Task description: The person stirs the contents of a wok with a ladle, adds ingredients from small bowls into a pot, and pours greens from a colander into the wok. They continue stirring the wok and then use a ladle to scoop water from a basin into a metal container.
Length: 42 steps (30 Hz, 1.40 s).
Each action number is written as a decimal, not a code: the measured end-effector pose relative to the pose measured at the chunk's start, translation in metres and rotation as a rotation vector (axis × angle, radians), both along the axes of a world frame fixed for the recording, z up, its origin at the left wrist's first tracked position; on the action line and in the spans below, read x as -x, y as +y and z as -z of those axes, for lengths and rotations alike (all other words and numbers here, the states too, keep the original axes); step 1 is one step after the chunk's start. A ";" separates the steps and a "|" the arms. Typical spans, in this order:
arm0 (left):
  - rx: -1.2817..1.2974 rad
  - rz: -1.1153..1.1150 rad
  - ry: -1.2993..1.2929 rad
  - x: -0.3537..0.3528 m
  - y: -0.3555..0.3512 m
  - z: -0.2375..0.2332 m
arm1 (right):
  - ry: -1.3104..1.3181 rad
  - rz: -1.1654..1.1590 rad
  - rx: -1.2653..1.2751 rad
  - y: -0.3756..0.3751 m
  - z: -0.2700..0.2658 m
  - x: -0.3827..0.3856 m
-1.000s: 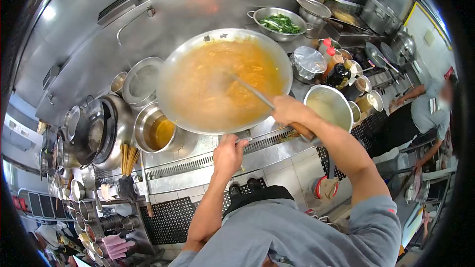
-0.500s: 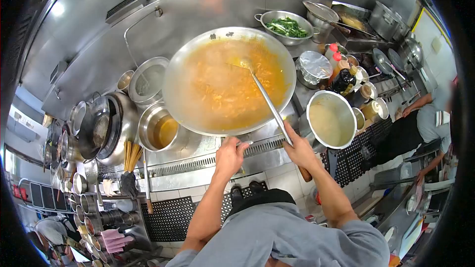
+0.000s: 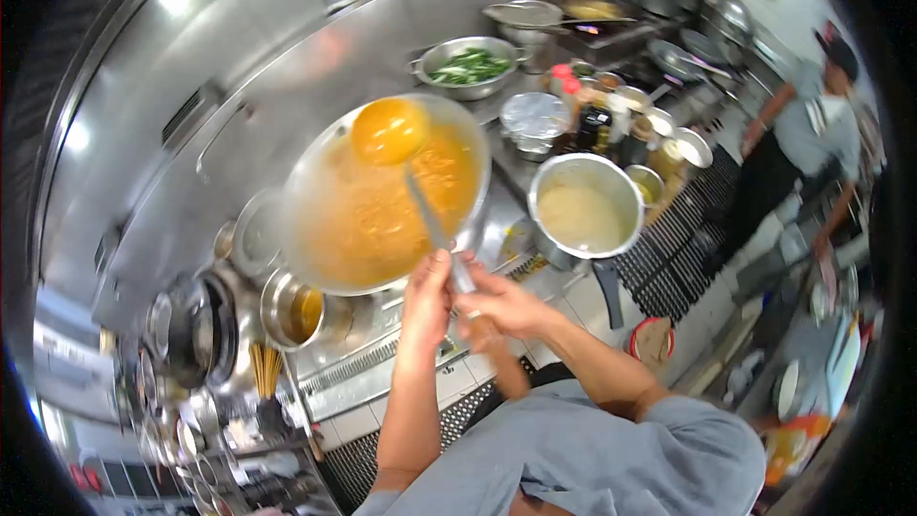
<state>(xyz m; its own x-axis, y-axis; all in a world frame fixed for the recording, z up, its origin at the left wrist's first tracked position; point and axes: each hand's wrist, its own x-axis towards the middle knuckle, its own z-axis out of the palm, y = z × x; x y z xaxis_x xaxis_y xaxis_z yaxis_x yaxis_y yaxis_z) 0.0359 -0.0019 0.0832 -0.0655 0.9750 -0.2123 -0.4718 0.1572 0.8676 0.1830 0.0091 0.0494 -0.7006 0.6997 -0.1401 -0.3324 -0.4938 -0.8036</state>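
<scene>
A long-handled ladle (image 3: 429, 206) with a metal shaft and wooden end is held slantwise in front of me. Its bowl, coated or filled with orange sauce, is over the far side of a large wok (image 3: 480, 150). Steaming orange stew (image 3: 377, 220) with pieces in it covers much of the wok. My right hand (image 3: 501, 304) is wrapped round the lower handle, above the wooden grip. Against the shaft just beyond it, my left hand (image 3: 427, 292) is closed, its thumb along the metal. Some fingers are hidden or blurred.
To the right stands a pot (image 3: 585, 215) of pale liquid, its black handle pointing towards me. Behind are a foil-covered container (image 3: 535, 119), bottles and a colander (image 3: 466, 69) of greens. A pot of amber liquid (image 3: 304, 313) sits left. Another person (image 3: 812, 124) stands at right.
The ladle bowl has risen from the stew and turned to show its orange inside. My left hand has moved from near the wok's rim to the ladle handle. The view has swung right.
</scene>
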 end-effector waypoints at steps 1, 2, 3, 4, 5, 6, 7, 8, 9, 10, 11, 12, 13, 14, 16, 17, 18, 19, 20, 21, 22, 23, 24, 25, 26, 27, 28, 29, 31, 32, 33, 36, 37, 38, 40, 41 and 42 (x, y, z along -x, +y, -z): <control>-0.016 -0.034 0.036 0.005 0.005 0.007 | -0.287 0.006 -0.463 -0.007 -0.010 -0.002; -0.035 -0.079 0.068 0.013 0.010 0.015 | -0.597 -0.009 -0.914 -0.011 -0.024 -0.010; -0.058 -0.024 -0.050 0.020 0.009 0.014 | -0.619 -0.048 -0.990 -0.008 -0.038 -0.028; -0.072 0.026 -0.162 0.034 0.001 0.015 | -0.634 -0.095 -1.060 -0.006 -0.051 -0.048; -0.075 0.067 -0.268 0.057 -0.001 0.030 | -0.647 -0.143 -1.122 -0.005 -0.062 -0.070; -0.071 0.111 -0.376 0.074 -0.002 0.046 | -0.530 0.085 -0.916 -0.007 -0.071 -0.095; -0.041 0.082 -0.349 0.079 -0.010 0.037 | -0.532 0.140 -0.604 0.003 -0.067 -0.117; -0.016 0.050 -0.315 0.081 -0.019 0.020 | -0.678 0.489 -0.915 0.009 -0.068 -0.140; -0.046 0.006 -0.227 0.081 -0.027 0.013 | -0.819 0.573 -1.056 0.024 -0.060 -0.173; -0.079 -0.039 -0.141 0.081 -0.031 0.008 | -0.890 0.587 -0.982 0.039 -0.057 -0.208; -0.071 -0.027 -0.093 0.083 -0.030 0.001 | -0.914 0.555 -0.798 0.049 -0.069 -0.237; -0.064 -0.020 -0.047 0.084 -0.027 -0.005 | -0.991 0.667 -0.807 0.070 -0.062 -0.267; -0.034 -0.096 0.011 0.080 -0.022 -0.012 | -0.928 0.785 -0.800 0.095 -0.052 -0.298; 0.000 -0.174 0.069 0.075 -0.016 -0.018 | -1.058 0.880 -0.780 0.127 -0.042 -0.331; 0.007 -0.142 0.151 0.074 0.009 -0.025 | -1.075 0.975 -0.776 0.202 -0.021 -0.395; 0.018 -0.204 0.176 0.063 0.022 -0.031 | -1.030 1.032 -0.612 0.237 -0.018 -0.414; 0.028 -0.268 0.201 0.051 0.036 -0.037 | -1.117 1.001 -0.538 0.277 -0.007 -0.442; -0.008 -0.248 0.100 0.043 0.050 -0.039 | -1.119 1.037 -0.470 0.321 0.017 -0.466; -0.040 -0.225 0.000 0.030 0.063 -0.040 | -1.233 1.101 -0.490 0.371 0.054 -0.495; -0.069 -0.197 -0.107 0.008 0.075 -0.048 | -1.163 1.125 -0.400 0.401 0.068 -0.508; -0.088 -0.170 -0.165 -0.005 0.087 -0.051 | -1.090 1.145 -0.307 0.425 0.082 -0.514; -0.095 -0.160 -0.210 -0.015 0.096 -0.052 | -1.091 1.119 -0.219 0.444 0.091 -0.525; -0.107 -0.158 -0.257 -0.027 0.103 -0.053 | -1.090 1.089 -0.140 0.466 0.100 -0.534; -0.106 -0.164 -0.301 -0.041 0.111 -0.051 | -1.086 1.061 -0.070 0.489 0.106 -0.544; -0.108 -0.169 -0.341 -0.052 0.115 -0.051 | -1.003 1.120 -0.040 0.508 0.110 -0.551; -0.107 -0.177 -0.371 -0.063 0.118 -0.054 | -0.912 1.171 -0.001 0.528 0.125 -0.558; -0.099 -0.190 -0.359 -0.074 0.120 -0.058 | -0.818 1.224 0.040 0.548 0.142 -0.565; -0.094 -0.197 -0.349 -0.088 0.125 -0.058 | -0.793 1.071 0.059 0.571 0.159 -0.579; -0.088 -0.206 -0.331 -0.109 0.134 -0.058 | -0.775 0.930 -0.151 0.578 0.161 -0.573; -0.083 -0.206 -0.323 -0.114 0.137 -0.060 | -0.767 0.858 -0.246 0.570 0.156 -0.565; -0.082 -0.205 -0.321 -0.119 0.140 -0.059 | -0.933 0.798 -0.607 0.558 0.145 -0.553; -0.101 -0.217 -0.312 -0.128 0.143 -0.057 | -1.277 0.463 -0.947 0.507 0.122 -0.532; -0.101 -0.227 -0.311 -0.130 0.143 -0.058 | -1.255 0.517 -1.009 0.490 0.112 -0.533; -0.101 -0.235 -0.311 -0.132 0.143 -0.057 | -1.234 0.571 -1.073 0.474 0.103 -0.536; -0.071 -0.277 -0.255 -0.137 0.143 -0.059 | -1.183 0.770 -1.052 0.451 0.087 -0.546; -0.056 -0.296 -0.226 -0.137 0.141 -0.058 | -1.156 0.872 -1.039 0.444 0.086 -0.548; -0.043 -0.314 -0.198 -0.138 0.141 -0.057 | -1.004 0.877 -0.845 0.438 0.089 -0.546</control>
<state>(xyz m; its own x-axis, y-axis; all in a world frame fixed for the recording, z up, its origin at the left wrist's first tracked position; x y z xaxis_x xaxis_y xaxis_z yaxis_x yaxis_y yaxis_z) 0.1742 0.1395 0.1403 -0.3242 0.9223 -0.2104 -0.6506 -0.0560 0.7573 0.7287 0.4473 -0.0398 0.0828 0.9347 0.3458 0.5535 0.2454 -0.7959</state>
